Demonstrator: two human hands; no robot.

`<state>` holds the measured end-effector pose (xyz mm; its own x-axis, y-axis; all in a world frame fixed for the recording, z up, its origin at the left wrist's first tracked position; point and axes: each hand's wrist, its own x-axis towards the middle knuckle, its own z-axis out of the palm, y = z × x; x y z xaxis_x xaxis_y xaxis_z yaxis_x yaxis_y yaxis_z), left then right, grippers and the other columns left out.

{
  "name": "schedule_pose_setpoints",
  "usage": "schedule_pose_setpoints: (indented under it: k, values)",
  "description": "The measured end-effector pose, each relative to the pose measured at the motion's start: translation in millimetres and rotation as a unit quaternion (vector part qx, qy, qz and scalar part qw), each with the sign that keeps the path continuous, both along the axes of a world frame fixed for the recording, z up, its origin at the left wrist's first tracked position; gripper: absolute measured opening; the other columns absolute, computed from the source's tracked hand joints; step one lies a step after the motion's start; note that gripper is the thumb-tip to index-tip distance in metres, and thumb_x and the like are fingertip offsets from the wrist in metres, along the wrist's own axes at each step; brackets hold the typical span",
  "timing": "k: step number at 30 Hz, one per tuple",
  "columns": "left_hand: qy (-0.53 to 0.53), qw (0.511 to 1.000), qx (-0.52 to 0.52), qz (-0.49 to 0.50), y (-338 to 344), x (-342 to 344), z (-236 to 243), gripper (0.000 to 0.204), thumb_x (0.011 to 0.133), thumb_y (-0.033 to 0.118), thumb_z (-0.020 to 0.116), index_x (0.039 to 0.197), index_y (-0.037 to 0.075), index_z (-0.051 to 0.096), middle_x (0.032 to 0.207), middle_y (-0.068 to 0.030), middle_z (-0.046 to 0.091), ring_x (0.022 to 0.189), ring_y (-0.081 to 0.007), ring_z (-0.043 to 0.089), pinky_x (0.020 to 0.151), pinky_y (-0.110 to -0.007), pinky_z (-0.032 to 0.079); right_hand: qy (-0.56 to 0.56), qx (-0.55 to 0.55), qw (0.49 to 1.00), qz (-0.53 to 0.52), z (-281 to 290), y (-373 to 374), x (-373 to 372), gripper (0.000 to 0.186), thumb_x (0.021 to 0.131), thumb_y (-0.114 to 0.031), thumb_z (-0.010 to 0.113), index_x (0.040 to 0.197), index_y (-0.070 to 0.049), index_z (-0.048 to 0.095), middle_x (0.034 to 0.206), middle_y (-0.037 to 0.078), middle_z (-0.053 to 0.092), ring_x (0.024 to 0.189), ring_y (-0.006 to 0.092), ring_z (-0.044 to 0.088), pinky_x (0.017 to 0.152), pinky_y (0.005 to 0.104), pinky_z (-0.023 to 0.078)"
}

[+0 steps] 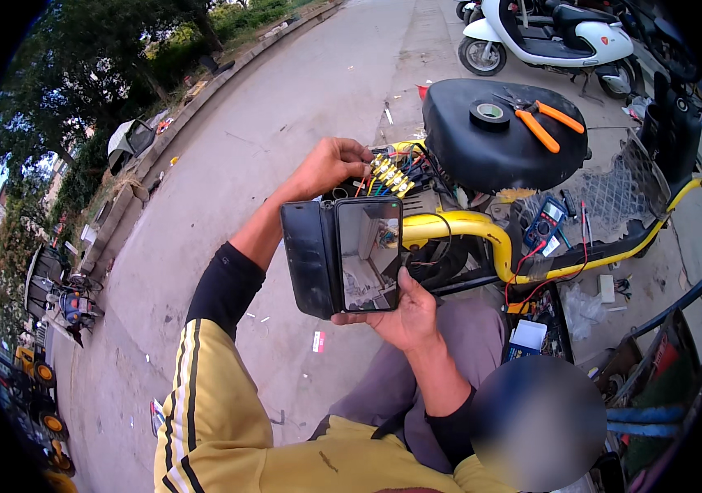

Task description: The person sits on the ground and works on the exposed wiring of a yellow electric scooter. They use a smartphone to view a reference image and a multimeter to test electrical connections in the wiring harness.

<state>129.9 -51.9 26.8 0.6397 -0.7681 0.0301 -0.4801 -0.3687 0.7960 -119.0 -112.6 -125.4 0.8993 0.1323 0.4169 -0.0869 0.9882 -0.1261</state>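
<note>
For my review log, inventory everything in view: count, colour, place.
Phone in folding case: 1, black, centre
Connector strip: 1, yellow, above phone
Wires: several, mixed colours, around strip
Frame: 1, yellow, centre right
Seat: 1, black, above frame
Tape roll: 1, black, on seat
Pliers: 1 pair, orange-handled, on seat
Multimeter: 1, blue and red, beside frame
Plastic bag: 1, clear, lower right
Scooter: 1, white, upper right; others partly hidden
Trees: uncounted, green, upper left
Pavement: grey, throughout
Left grip: 1, bare hand, at strip's left end
Right grip: 1, bare hand, holding phone
Left sleeve: 1, yellow, black cuff, lower left
</note>
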Motion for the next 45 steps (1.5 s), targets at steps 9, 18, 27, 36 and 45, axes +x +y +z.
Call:
schedule_pose_setpoints:
  k: [9, 18, 27, 36, 45]
  values:
    - [-0.013, 1.0, 0.003, 0.003, 4, -2, 2, 0.031, 0.089, 0.002, 0.074, 0.117, -0.01, 0.07, 0.094, -0.009, 0.078, 0.085, -0.0107, 0.071, 0.082, -0.026, 0.057, 0.005, 0.004, 1.0, 0.003, 2, 0, -2, 0.067, 0.107, -0.049, 0.045, 0.162, -0.013, 0.031, 0.161, 0.019, 0.044, 0.139, 0.0517, 0.049, 0.102, 0.0825, 0.039]
    - [-0.01, 1.0, -0.014, 0.008, 2, 2, -5, 0.032, 0.086, 0.006, 0.075, 0.115, -0.009, 0.072, 0.09, -0.0106, 0.078, 0.083, -0.0124, 0.07, 0.078, -0.029, 0.055, 0.018, 0.002, 1.0, -0.004, 7, -1, -5, 0.067, 0.107, -0.048, 0.047, 0.161, -0.012, 0.032, 0.158, 0.02, 0.046, 0.138, 0.0511, 0.05, 0.099, 0.0816, 0.043]
    - [-0.04, 0.999, -0.004, 0.012, 2, 1, -4, 0.019, 0.088, 0.004, 0.075, 0.105, -0.004, 0.07, 0.086, -0.0064, 0.076, 0.08, -0.009, 0.069, 0.074, -0.025, 0.054, 0.031, 0.006, 0.999, -0.006, 7, 0, -6, 0.067, 0.107, -0.048, 0.047, 0.161, -0.012, 0.031, 0.158, 0.02, 0.045, 0.137, 0.0522, 0.05, 0.099, 0.0819, 0.043]
    - [-0.024, 0.999, -0.022, 0.015, 1, -3, -6, 0.017, 0.09, 0.001, 0.074, 0.105, -0.005, 0.071, 0.087, -0.0062, 0.077, 0.08, -0.0082, 0.068, 0.075, -0.025, 0.055, 0.034, 0.012, 0.999, -0.003, 4, 1, -6, 0.066, 0.108, -0.048, 0.044, 0.162, -0.012, 0.03, 0.16, 0.019, 0.045, 0.138, 0.0519, 0.05, 0.101, 0.0823, 0.041]
    - [-0.016, 1.0, 0.003, 0.011, -1, -3, -2, 0.016, 0.091, 0.001, 0.073, 0.106, -0.004, 0.072, 0.092, -0.0076, 0.077, 0.082, -0.0094, 0.069, 0.076, -0.025, 0.056, 0.016, 0.009, 1.0, 0.005, 3, -2, -5, 0.067, 0.107, -0.048, 0.046, 0.162, -0.013, 0.031, 0.159, 0.019, 0.045, 0.138, 0.0512, 0.05, 0.102, 0.0824, 0.04]
